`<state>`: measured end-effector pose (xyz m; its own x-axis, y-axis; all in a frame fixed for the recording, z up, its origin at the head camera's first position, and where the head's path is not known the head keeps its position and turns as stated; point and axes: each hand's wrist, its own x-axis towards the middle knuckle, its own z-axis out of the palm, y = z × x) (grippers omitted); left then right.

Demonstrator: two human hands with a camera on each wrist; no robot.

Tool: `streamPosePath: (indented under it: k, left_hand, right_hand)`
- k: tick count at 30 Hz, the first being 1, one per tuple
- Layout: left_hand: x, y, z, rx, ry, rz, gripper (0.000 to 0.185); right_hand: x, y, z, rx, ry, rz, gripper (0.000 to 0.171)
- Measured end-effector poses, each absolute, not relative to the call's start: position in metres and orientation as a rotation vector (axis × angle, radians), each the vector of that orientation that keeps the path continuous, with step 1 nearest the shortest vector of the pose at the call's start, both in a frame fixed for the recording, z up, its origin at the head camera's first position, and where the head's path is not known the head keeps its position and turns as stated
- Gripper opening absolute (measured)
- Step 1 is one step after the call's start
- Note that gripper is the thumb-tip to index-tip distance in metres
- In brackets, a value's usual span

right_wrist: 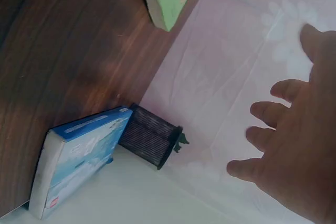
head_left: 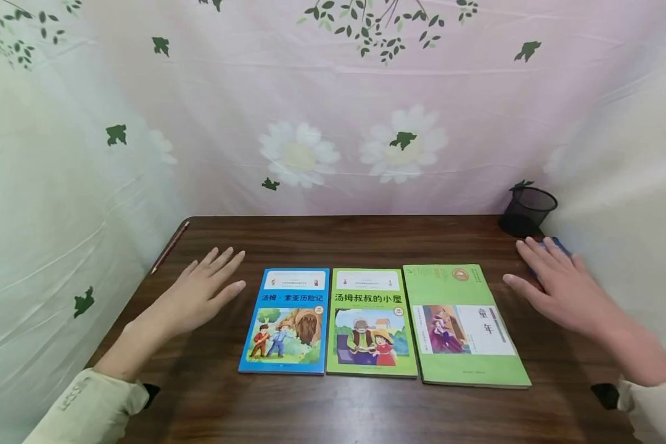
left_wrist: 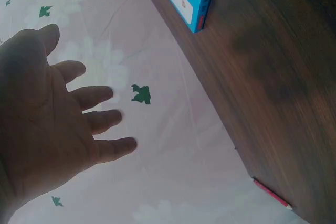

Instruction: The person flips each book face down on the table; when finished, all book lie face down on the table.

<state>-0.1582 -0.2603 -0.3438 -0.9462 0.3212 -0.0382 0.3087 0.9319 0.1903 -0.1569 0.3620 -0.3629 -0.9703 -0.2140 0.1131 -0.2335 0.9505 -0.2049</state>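
Observation:
Three books lie side by side on the dark wooden table (head_left: 288, 407). A blue-covered book (head_left: 288, 320) is at the left, a green-and-yellow one (head_left: 372, 320) in the middle, and a larger green one (head_left: 460, 327) at the right. My left hand (head_left: 194, 296) hovers left of the blue book, palm down with fingers spread, holding nothing. To the right of the large green book, my right hand (head_left: 560, 293) is likewise spread and holds nothing. The right wrist view shows a blue-and-white box (right_wrist: 79, 156) on the table; in the head view my right hand partly hides it.
A black mesh pen holder (head_left: 527, 209) stands at the back right corner. Along the left edge lies a dark red pencil (head_left: 170, 248). Floral curtain cloth (head_left: 344, 154) borders the table at the back and both sides.

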Motion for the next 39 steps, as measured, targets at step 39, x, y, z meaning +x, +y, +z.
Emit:
streamPosePath:
  k: [39]
  left_hand:
    - [-0.121,-0.271,-0.396,-0.196,2.253,1.147,0.051]
  right_hand:
    - [-0.249,0.163,-0.367,0.864,-3.124,0.448,0.063]
